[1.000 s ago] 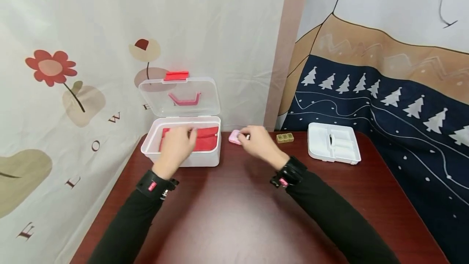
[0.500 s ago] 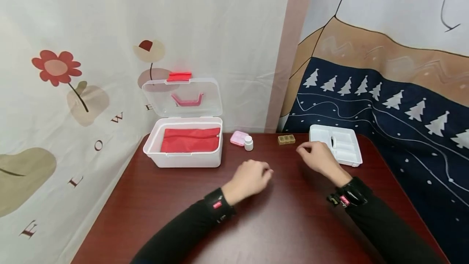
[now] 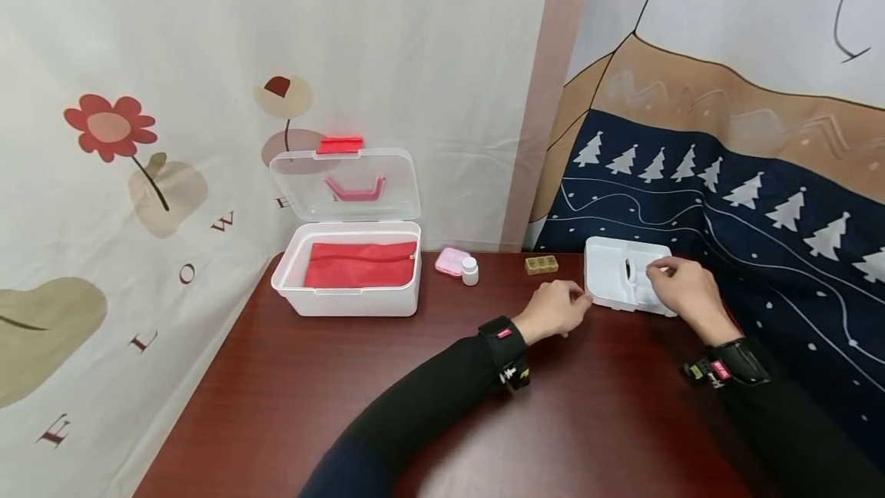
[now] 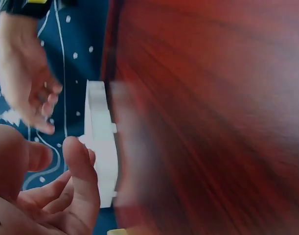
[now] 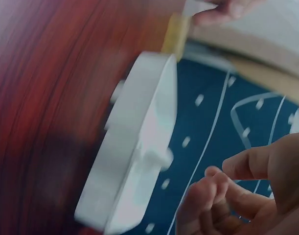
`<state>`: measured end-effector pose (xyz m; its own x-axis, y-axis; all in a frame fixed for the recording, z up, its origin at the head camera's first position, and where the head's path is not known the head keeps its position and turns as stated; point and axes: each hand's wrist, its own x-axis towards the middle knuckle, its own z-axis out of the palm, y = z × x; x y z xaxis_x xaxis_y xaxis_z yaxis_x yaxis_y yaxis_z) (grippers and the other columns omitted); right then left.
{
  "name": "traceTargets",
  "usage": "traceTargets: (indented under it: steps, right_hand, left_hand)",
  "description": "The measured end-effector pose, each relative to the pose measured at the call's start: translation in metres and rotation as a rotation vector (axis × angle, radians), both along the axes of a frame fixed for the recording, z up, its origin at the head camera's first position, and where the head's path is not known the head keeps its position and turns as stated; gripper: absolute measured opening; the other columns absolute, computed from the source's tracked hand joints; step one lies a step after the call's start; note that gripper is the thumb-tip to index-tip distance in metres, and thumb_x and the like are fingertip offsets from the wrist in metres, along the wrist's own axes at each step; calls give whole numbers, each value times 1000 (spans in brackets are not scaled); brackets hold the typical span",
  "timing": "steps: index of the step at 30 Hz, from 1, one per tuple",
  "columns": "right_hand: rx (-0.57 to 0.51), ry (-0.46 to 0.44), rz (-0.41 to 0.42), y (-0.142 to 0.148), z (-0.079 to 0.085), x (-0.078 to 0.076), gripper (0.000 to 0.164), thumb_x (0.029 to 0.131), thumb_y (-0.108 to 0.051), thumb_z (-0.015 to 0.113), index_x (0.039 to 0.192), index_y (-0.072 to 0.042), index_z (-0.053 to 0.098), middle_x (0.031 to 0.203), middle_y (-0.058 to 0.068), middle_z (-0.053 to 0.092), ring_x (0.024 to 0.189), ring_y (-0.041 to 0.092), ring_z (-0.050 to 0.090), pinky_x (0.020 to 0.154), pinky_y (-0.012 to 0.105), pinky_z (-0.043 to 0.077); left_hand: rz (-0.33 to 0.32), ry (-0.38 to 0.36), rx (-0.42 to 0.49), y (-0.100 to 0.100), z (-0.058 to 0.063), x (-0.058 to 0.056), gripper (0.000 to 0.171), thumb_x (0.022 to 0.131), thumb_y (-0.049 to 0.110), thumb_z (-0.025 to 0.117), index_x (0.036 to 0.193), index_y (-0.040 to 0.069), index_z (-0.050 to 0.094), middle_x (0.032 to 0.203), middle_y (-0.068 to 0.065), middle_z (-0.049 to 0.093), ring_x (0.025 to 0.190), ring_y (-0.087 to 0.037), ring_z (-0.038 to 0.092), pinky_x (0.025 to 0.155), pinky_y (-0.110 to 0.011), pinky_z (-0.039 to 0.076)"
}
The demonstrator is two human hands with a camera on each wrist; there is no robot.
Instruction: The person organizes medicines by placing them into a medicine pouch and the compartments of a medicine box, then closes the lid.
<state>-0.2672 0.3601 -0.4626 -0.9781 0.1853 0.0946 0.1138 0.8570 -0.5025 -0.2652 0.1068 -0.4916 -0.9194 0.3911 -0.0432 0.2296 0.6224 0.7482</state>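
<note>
A white compartment tray (image 3: 607,273) lies at the table's right rear. Beside its front left corner is my left hand (image 3: 553,309), fingers loosely bent and holding nothing. My right hand (image 3: 687,290) hovers over the tray's right part, its thumb and fingers near each other with nothing between them in the right wrist view. That view shows the tray's side wall (image 5: 122,132) apart from the right fingertips. In the left wrist view, the left thumb and fingers stand apart, overlapping the tray (image 4: 101,147). The right hand covers part of the tray's right compartments in the head view.
A white plastic box (image 3: 346,304) stands at left, its clear lid (image 3: 297,183) raised, with a red zippered pouch (image 3: 359,271) inside. Right of it are a pink case (image 3: 450,260) and a small white bottle (image 3: 470,273). A small yellowish compartment box (image 3: 541,264) sits left of the tray.
Both hands have moved right: the left from over the white box, the right from the bottle to the tray. The white bottle now stands uncovered by the pink case.
</note>
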Motion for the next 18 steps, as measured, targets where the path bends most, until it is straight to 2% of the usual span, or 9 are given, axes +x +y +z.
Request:
traceTargets:
  steps: [2,5,8,12,17,18]
  right_hand:
    - [8,-48,-26,14,-2,-1,50,108,-32,50,137,5,68,132,35,68,108,48,63,87,54,50]
    - [28,-95,-37,30,-7,-3,55,107,-29,47,143,11,60,145,43,57,120,58,57,102,67,47]
    - [43,-128,-41,42,-15,-5,58,106,-27,46,144,15,55,146,47,52,123,62,54,105,70,46]
    - [45,-139,-50,49,-26,-7,57,103,-24,46,142,16,57,144,47,53,121,61,56,103,68,48]
    - [35,-150,-82,53,-34,-9,56,99,-21,45,140,15,59,144,47,54,122,61,55,103,68,47]
    - [34,-159,-85,53,-35,-10,57,98,-20,44,140,15,59,144,46,55,122,61,55,104,68,47]
  left_hand:
    - [46,-9,29,9,1,-6,31,113,38,62,129,17,77,64,4,65,49,-12,67,57,-23,50]
    - [100,3,57,20,2,-14,31,113,37,62,129,16,77,74,5,73,62,-9,69,65,-22,51]
    - [148,10,40,32,4,-20,34,112,38,63,134,16,77,97,6,82,87,-7,72,79,-23,55]
    - [194,-7,-37,45,5,-27,39,110,40,65,144,21,74,126,8,82,119,-10,73,99,-25,57]
    - [239,-45,-69,48,0,-33,35,111,34,66,142,20,75,131,5,79,116,-11,71,98,-26,57]
    - [243,-32,-79,49,-8,-37,33,110,32,66,140,20,76,130,4,79,112,-10,71,96,-26,57]
